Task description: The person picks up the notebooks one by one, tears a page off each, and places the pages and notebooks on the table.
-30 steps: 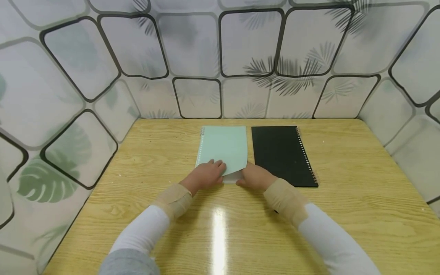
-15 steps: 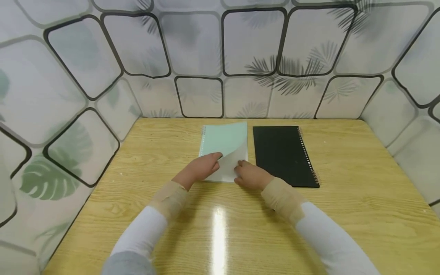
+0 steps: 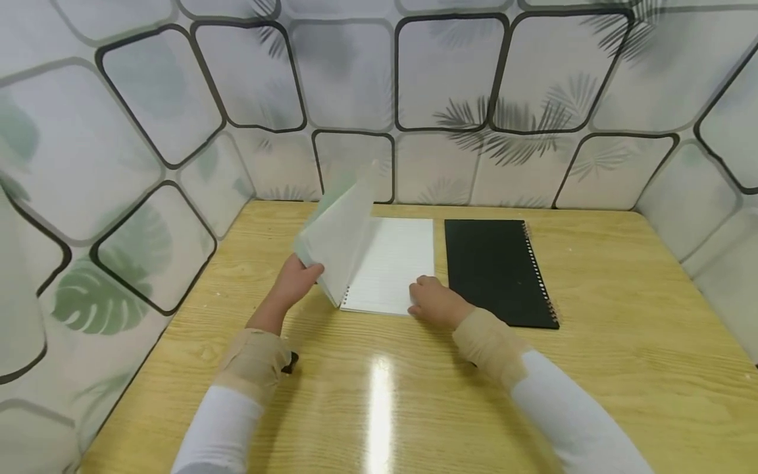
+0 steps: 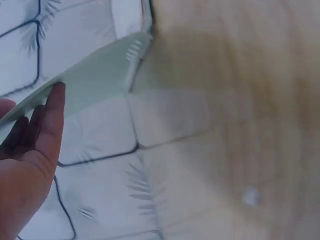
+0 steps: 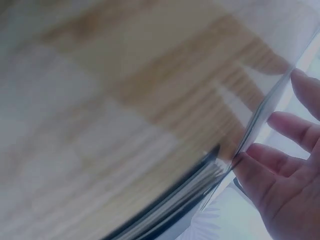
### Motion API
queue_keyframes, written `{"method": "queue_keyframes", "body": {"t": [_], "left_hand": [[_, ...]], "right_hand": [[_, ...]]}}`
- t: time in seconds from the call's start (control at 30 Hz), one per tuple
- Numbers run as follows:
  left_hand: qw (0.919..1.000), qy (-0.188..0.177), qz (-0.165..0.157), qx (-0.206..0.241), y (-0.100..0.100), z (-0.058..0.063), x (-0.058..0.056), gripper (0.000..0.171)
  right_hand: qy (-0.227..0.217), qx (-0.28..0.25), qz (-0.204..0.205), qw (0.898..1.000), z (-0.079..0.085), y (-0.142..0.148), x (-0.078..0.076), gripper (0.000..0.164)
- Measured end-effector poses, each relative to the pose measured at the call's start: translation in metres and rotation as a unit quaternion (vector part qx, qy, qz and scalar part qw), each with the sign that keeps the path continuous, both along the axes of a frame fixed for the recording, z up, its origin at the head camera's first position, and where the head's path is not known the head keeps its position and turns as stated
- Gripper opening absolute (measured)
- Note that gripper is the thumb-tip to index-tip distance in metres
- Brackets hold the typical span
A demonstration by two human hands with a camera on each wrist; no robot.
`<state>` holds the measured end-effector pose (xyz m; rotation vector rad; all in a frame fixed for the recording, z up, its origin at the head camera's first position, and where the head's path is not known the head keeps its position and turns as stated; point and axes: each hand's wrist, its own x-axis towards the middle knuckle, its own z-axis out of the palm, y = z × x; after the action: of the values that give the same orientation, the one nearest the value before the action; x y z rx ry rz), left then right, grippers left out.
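Observation:
A spiral notebook stands open on the table, its white lined page (image 3: 395,263) facing up. Its mint green cover (image 4: 97,75) is lifted steeply on the left, white inner side toward the right. My left hand (image 3: 291,284) holds the cover near its lower outer corner, thumb on the inner side and fingers behind. At the notebook's lower right edge rests my right hand (image 3: 439,303). In the right wrist view, the right hand's fingertips (image 5: 242,161) touch the page edges. Whether any sheets are between the lifted cover and my fingers cannot be made out.
A black spiral notebook (image 3: 494,273) lies just right of the open one, its coil on the right side. The wooden table (image 3: 622,316) meets patterned walls (image 3: 444,79) at the back and sides. A bright reflection streaks the front of the tabletop.
My left hand has swung the green cover up and leftward, uncovering the lined page. My right hand has let go of the lifted corner and stays near the notebook's right edge.

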<state>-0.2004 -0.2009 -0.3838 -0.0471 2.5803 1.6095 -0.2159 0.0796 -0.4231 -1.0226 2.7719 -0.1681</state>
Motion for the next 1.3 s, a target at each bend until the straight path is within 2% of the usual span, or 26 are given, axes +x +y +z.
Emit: {"method": "queue_keyframes", "body": {"t": [0.1, 0.2, 0.27, 0.3, 0.4, 0.47, 0.5, 0.53, 0.6, 0.63, 0.67, 0.7, 0.73, 0.77, 0.83, 0.87, 0.9, 0.93, 0.97, 1.03, 1.1, 1.17, 1.3], "left_hand": [[0.9967, -0.026, 0.054, 0.054, -0.01, -0.008, 0.001, 0.049], [0.9906, -0.032, 0.085, 0.102, -0.016, -0.015, 0.002, 0.05], [0.9873, -0.037, 0.093, 0.123, -0.02, -0.02, 0.002, 0.05], [0.9857, -0.043, 0.094, 0.133, -0.022, -0.022, 0.002, 0.05], [0.9791, -0.061, 0.078, 0.178, -0.03, -0.028, 0.002, 0.045], [0.9676, -0.082, 0.068, 0.229, -0.035, -0.031, 0.003, 0.038], [0.9592, -0.091, 0.068, 0.259, -0.038, -0.031, 0.003, 0.034], [0.9482, -0.101, 0.073, 0.292, -0.041, -0.031, 0.003, 0.031], [0.9284, -0.109, 0.1, 0.341, -0.047, -0.029, 0.002, 0.03], [0.9229, -0.11, 0.121, 0.349, -0.05, -0.028, 0.001, 0.034], [0.922, -0.108, 0.143, 0.343, -0.053, -0.026, 0.0, 0.04], [0.9261, -0.107, 0.161, 0.324, -0.056, -0.026, -0.002, 0.047], [0.9341, -0.108, 0.176, 0.291, -0.06, -0.025, -0.003, 0.054], [0.9472, -0.109, 0.185, 0.238, -0.063, -0.025, -0.005, 0.059], [0.9703, -0.123, 0.181, 0.103, -0.07, -0.026, -0.009, 0.061], [0.9771, -0.131, 0.166, 0.024, -0.073, -0.027, -0.011, 0.06], [0.9781, -0.141, 0.142, -0.055, -0.075, -0.028, -0.013, 0.059], [0.9721, -0.152, 0.118, -0.134, -0.078, -0.028, -0.015, 0.059], [0.9609, -0.158, 0.093, -0.208, -0.079, -0.027, -0.018, 0.058], [0.9311, -0.165, 0.045, -0.322, -0.078, -0.022, -0.024, 0.058], [0.9019, -0.158, -0.011, -0.402, -0.073, -0.015, -0.031, 0.065], [0.883, -0.14, -0.061, -0.444, -0.061, -0.005, -0.039, 0.074], [0.8637, -0.1, -0.181, -0.46, -0.033, 0.009, -0.051, 0.101]], "right_hand": [[0.005, 0.003, 0.0, 1.0, 0.001, 0.005, 0.001, 0.021], [0.009, 0.003, 0.001, 1.0, 0.003, 0.01, 0.002, 0.021], [0.009, -0.008, 0.005, 1.0, 0.004, 0.013, 0.003, 0.021], [0.023, -0.023, 0.016, 0.999, -0.005, 0.016, -0.002, 0.025], [0.02, -0.037, 0.018, 0.999, -0.007, 0.019, -0.003, 0.025], [0.011, -0.036, 0.011, 0.999, -0.009, 0.019, -0.004, 0.026], [0.009, -0.032, 0.005, 0.999, -0.011, 0.019, -0.005, 0.026], [-0.008, -0.019, -0.007, 1.0, -0.002, 0.017, -0.001, 0.022], [0.0, -0.008, -0.007, 1.0, -0.002, 0.018, -0.001, 0.023], [0.005, -0.005, -0.006, 1.0, -0.001, 0.018, -0.002, 0.023], [0.01, -0.004, -0.005, 1.0, 0.0, 0.018, -0.002, 0.023], [0.013, -0.003, -0.005, 1.0, 0.001, 0.019, -0.002, 0.023], [0.014, -0.004, -0.007, 1.0, 0.002, 0.019, -0.002, 0.023], [0.017, -0.003, -0.006, 1.0, 0.002, 0.019, -0.002, 0.023], [0.011, -0.005, -0.01, 1.0, 0.002, 0.019, -0.003, 0.024], [0.008, -0.004, -0.009, 1.0, 0.002, 0.018, -0.003, 0.024], [0.003, -0.004, -0.008, 1.0, 0.002, 0.017, -0.003, 0.025], [-0.001, -0.005, -0.008, 1.0, 0.002, 0.016, -0.003, 0.025], [-0.001, -0.003, -0.005, 1.0, 0.002, 0.015, -0.003, 0.026], [-0.006, -0.005, -0.004, 1.0, 0.002, 0.012, -0.003, 0.026], [-0.005, -0.002, -0.004, 1.0, 0.002, 0.01, -0.003, 0.026], [0.006, 0.005, 0.002, 1.0, 0.002, 0.008, -0.004, 0.026], [0.004, 0.01, 0.009, 1.0, 0.001, 0.004, -0.003, 0.026]]}}
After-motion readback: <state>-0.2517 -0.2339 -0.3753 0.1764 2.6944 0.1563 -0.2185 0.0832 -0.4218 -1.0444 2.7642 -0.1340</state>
